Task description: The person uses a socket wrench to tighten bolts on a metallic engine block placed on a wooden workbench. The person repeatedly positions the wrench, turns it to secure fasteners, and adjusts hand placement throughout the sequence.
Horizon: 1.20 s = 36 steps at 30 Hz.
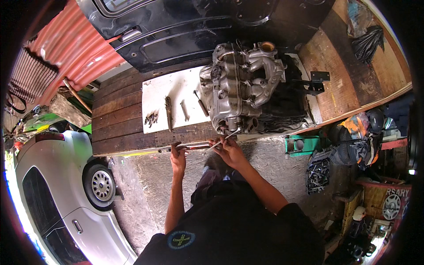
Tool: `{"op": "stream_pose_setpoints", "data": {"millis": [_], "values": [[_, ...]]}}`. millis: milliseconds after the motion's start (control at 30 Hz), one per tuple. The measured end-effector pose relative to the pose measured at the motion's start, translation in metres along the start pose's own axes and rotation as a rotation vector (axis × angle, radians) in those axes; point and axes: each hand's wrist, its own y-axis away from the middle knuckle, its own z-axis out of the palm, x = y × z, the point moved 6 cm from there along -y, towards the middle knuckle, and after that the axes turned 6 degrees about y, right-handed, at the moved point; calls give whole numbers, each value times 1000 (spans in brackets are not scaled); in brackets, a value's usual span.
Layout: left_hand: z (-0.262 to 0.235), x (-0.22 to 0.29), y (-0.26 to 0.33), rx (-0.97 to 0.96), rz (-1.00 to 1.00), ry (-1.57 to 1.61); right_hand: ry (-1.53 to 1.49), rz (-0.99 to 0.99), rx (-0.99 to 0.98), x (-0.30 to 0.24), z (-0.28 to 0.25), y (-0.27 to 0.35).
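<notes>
- Engine assembly [240, 86]: cast grey metal, ribbed and tubular, dull and oily; it sits on the bench [119, 119], directly ahead of both hands and touching the near edge.
- Right hand [229, 152]: the nearer of the two to the engine, fingers closed around a slim metal rod [221, 142] that runs slantwise up toward the engine's lower face.
- Left hand [178, 155]: closed on a long reddish bar tool [194, 145] lying along the bench's front edge, its long axis left to right.
- Bench: dark wooden planks, partly covered by a white sheet [176, 88].
- On the sheet, left of the engine: a cluster of bolts [151, 118] and a flat wrench [184, 110], well apart from the hands.
</notes>
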Motion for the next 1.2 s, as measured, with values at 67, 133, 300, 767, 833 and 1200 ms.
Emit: {"op": "stream_pose_setpoints", "data": {"millis": [67, 133, 300, 767, 833, 1200], "values": [[1, 9, 1, 1, -4, 15, -95, -4, -29, 0, 8, -3], [3, 18, 2, 15, 59, 6, -160, -22, -60, -2, 18, -7], [9, 42, -2, 12, 121, 68, -218, -132, -83, 3, 23, -22], [24, 41, 8, -27, 140, 97, 1736, -786, 608, -126, -48, 60], [30, 35, 9, -54, 136, 90, 1945, -897, 593, -151, -20, 71], [47, 43, 9, -114, 126, 37, 1178, -414, 459, -70, -68, 63]]}}
